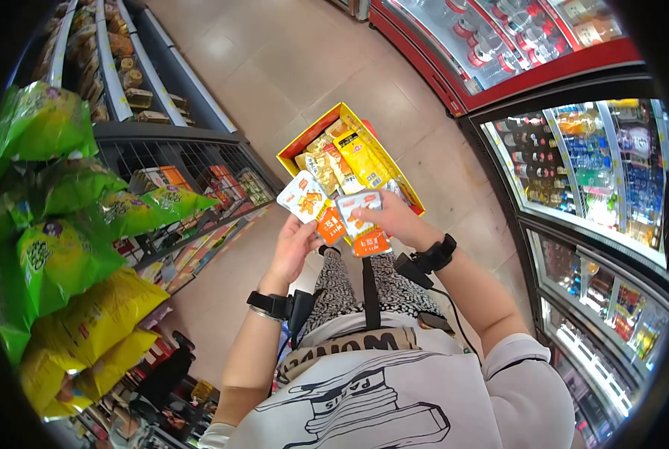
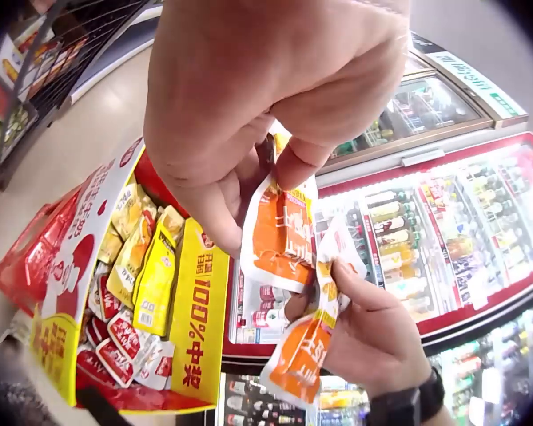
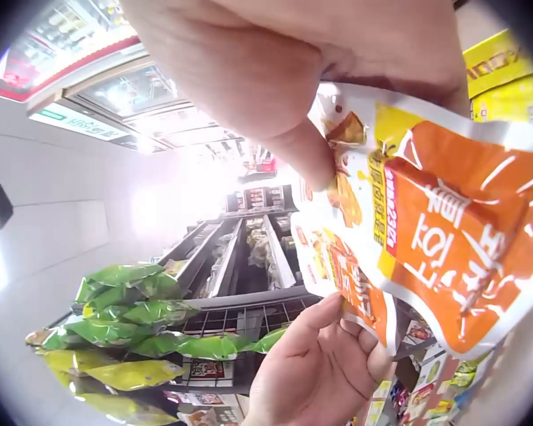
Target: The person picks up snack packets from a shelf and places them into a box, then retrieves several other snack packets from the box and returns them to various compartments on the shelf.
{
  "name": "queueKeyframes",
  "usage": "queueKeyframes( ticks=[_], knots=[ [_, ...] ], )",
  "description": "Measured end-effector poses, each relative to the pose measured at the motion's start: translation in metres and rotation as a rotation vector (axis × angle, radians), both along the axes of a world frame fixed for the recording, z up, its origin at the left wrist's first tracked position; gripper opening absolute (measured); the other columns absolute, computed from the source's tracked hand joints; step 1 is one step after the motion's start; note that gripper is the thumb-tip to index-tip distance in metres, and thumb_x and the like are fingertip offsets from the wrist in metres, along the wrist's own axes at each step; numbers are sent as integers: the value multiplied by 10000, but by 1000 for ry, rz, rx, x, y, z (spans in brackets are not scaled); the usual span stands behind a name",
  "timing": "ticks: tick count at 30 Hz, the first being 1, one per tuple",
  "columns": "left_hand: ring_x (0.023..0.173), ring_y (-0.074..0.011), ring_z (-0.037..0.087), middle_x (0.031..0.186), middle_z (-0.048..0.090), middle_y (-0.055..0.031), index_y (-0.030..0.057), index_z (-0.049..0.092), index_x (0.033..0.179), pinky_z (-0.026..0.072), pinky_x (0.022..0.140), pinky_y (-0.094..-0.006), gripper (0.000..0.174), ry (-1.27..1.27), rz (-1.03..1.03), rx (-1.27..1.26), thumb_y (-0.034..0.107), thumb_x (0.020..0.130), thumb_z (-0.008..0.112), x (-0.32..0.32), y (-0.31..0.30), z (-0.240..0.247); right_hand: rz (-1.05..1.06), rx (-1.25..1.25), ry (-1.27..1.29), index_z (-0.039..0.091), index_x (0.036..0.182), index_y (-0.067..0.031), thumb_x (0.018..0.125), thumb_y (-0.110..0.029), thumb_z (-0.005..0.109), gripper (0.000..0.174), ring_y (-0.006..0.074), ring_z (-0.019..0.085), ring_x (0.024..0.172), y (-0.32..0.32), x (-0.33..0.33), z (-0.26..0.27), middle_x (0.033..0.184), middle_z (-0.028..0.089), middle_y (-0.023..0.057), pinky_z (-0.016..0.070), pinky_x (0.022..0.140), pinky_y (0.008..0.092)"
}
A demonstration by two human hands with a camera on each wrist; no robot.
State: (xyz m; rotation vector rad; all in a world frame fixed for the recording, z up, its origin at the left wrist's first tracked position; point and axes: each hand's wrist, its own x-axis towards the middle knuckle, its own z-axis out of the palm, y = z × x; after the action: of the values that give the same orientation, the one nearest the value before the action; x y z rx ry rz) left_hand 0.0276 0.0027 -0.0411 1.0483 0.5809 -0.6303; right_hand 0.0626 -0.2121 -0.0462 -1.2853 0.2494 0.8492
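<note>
In the head view the left hand (image 1: 295, 245) pinches an orange-and-white snack packet (image 1: 304, 199) by its lower edge. Close beside it, the right hand (image 1: 403, 218) grips another such packet (image 1: 366, 241), thumb on its front. The two packets nearly meet in front of the body, above a yellow-edged box (image 1: 289, 150) of mixed packets. From the right wrist, the right hand's packet (image 3: 462, 240) looks large, with the left hand's packet (image 3: 360, 293) behind it. The left wrist view shows the box (image 2: 200, 311) with yellow packets (image 2: 155, 284) and red-and-white ones (image 2: 129, 342) inside.
Shelving with hanging green bags (image 1: 65, 247) and yellow bags (image 1: 98, 329) stands at the left. Lit drink coolers (image 1: 574, 224) line the right side, one with a red frame (image 1: 544, 71). Tiled floor (image 1: 274, 60) runs between them.
</note>
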Motion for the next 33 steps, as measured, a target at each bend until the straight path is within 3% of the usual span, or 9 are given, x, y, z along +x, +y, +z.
queueKeyframes(
  ticks=[6, 12, 14, 16, 23, 28, 29, 33],
  knots=[
    [864, -97, 588, 1062, 578, -28, 82, 413, 1232, 482, 703, -245, 334, -113, 5, 156, 128, 903, 436, -3, -4, 20, -151, 135, 45, 499, 1120, 46, 885, -130, 523, 294, 120, 595, 855, 19, 10, 30, 1011, 608, 91, 483, 750, 266],
    [905, -79, 553, 1082, 557, -18, 62, 395, 1263, 463, 739, -243, 364, -244, -88, 267, 137, 908, 426, -17, -1, 48, -65, 166, 3, 499, 1111, 41, 914, -186, 478, 301, 137, 607, 876, 38, 13, 34, 1028, 604, 101, 493, 761, 278],
    [880, -77, 546, 1063, 560, -13, 66, 402, 1262, 450, 740, -234, 361, -249, 11, 231, 137, 909, 428, -28, 5, 43, -77, 344, 156, 503, 1101, 36, 923, -194, 461, 294, 134, 602, 879, 45, 14, 46, 1020, 605, 98, 487, 768, 275],
    [900, -84, 538, 1078, 552, -13, 69, 403, 1262, 444, 764, -245, 359, -226, -36, 268, 142, 911, 428, -37, 15, 44, -59, 353, 144, 507, 1098, 31, 931, -207, 445, 297, 137, 601, 880, 53, 11, 48, 1016, 605, 98, 486, 768, 273],
    [995, -99, 518, 1133, 530, -19, 69, 406, 1259, 431, 832, -270, 349, -284, 77, 183, 166, 924, 415, -56, 17, 62, -48, 279, 123, 485, 1125, 19, 933, -221, 436, 311, 156, 589, 913, 73, -11, 63, 1042, 591, 105, 466, 810, 296],
    [1029, -115, 511, 1163, 517, -42, 45, 364, 1268, 414, 887, -276, 400, -339, 62, 62, 162, 910, 499, -86, 24, 65, 3, 334, 140, 484, 1126, 10, 933, -221, 438, 304, 155, 582, 930, 98, -37, 69, 1042, 589, 92, 465, 809, 295],
    [1056, -129, 510, 1169, 514, -63, 24, 325, 1280, 423, 902, -280, 486, -361, 140, 19, 57, 859, 566, -93, 26, 66, 26, 357, 142, 482, 1129, 8, 933, -221, 440, 304, 153, 580, 937, 106, -43, 72, 1045, 587, 88, 463, 811, 295],
    [1042, -137, 520, 1163, 519, -65, 22, 316, 1283, 436, 896, -288, 527, -385, 171, 73, 15, 831, 587, -139, 62, 65, 123, 315, 105, 484, 1123, 8, 928, -200, 455, 287, 141, 567, 952, 141, -79, 80, 1060, 577, 79, 444, 834, 279]
  ],
)
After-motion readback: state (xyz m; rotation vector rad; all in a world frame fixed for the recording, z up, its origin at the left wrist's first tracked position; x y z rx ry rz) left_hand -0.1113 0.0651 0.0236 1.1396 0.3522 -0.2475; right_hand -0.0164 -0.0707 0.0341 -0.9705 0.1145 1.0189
